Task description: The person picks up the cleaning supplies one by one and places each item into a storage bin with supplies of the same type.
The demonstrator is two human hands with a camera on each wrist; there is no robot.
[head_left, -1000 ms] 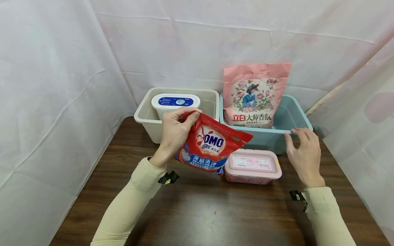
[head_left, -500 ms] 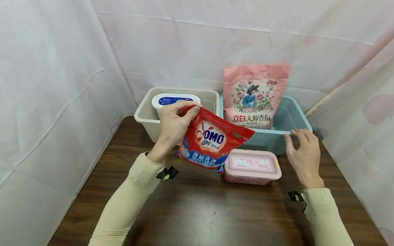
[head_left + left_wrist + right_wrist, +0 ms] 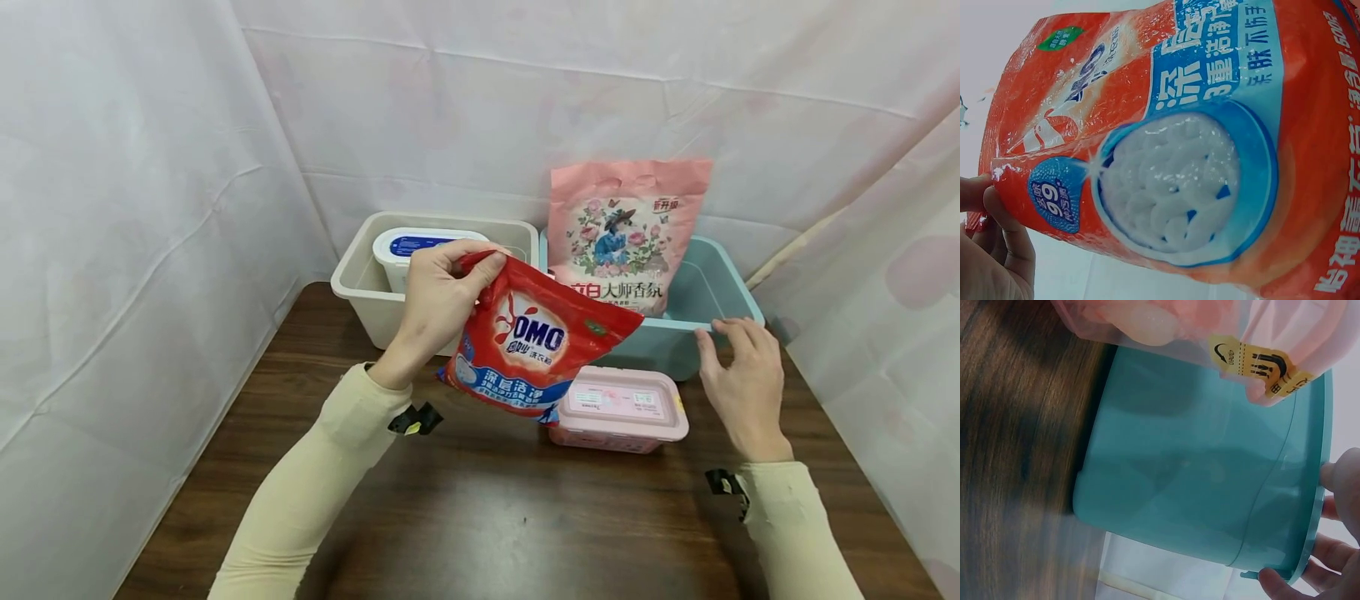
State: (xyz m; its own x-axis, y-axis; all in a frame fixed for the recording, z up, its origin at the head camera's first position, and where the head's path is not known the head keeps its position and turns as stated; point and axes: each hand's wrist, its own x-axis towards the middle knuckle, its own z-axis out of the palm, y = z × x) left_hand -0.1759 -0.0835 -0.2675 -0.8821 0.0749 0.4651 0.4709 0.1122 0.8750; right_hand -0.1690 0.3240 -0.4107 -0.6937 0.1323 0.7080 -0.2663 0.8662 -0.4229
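Note:
My left hand [image 3: 438, 304] pinches the top corner of a red OMO laundry powder bag [image 3: 536, 346], which hangs tilted above the table. The left wrist view shows the bag's printed front close up, with the fingertips at its edge. On the right, my right hand [image 3: 748, 383] holds the front rim of a teal storage bin [image 3: 645, 346], near its right corner. A pink laundry powder bag [image 3: 622, 242] stands upright in that bin's left part. In front of the bin sits a pink lidded tub [image 3: 618, 408], partly covered by the red bag.
To the left of the teal bin stands a cream storage bin [image 3: 360, 292] with a white tub with a blue label [image 3: 408, 244] in it, partly hidden by my left hand. Both bins are at the back of the dark wooden table [image 3: 480, 517], near a pale curtain [image 3: 450, 108].
The red bag and my left hand have risen slightly, then shifted a little to the right. My right hand stays at the teal bin's rim.

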